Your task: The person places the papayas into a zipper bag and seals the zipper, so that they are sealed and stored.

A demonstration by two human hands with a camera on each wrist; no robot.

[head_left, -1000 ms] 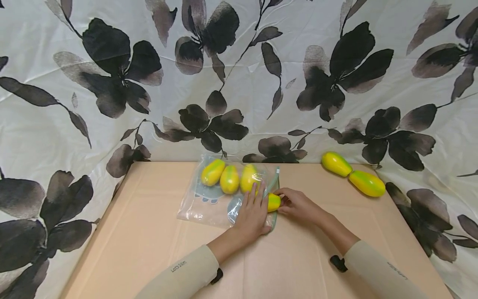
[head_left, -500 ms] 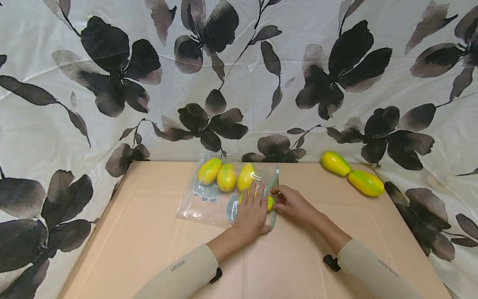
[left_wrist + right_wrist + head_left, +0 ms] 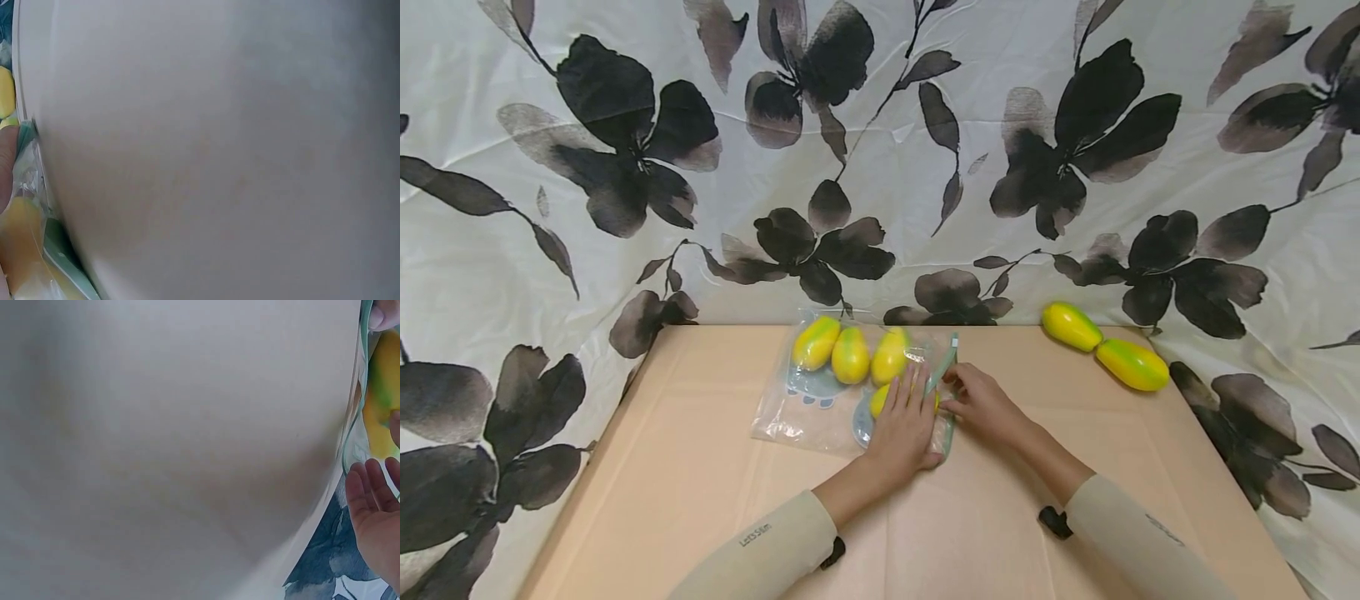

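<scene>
A clear zip bag with a green zip edge lies on the table, its mouth toward the right. Three yellow-green papayas rest in its far part. Another papaya is inside near the mouth, partly hidden by my left hand, which lies flat over the bag with fingers straight. At the mouth is my right hand; in the right wrist view its thumb touches the near papaya, while its extended fingers stand beside the zip edge.
Two more papayas, one at the back and one nearer, lie end to end at the table's far right. A floral cloth hangs behind the peach-coloured table.
The near papaya has gone left, deeper into the bag under my left hand. My right hand has followed it to the bag's mouth. The left hand stays almost still.
</scene>
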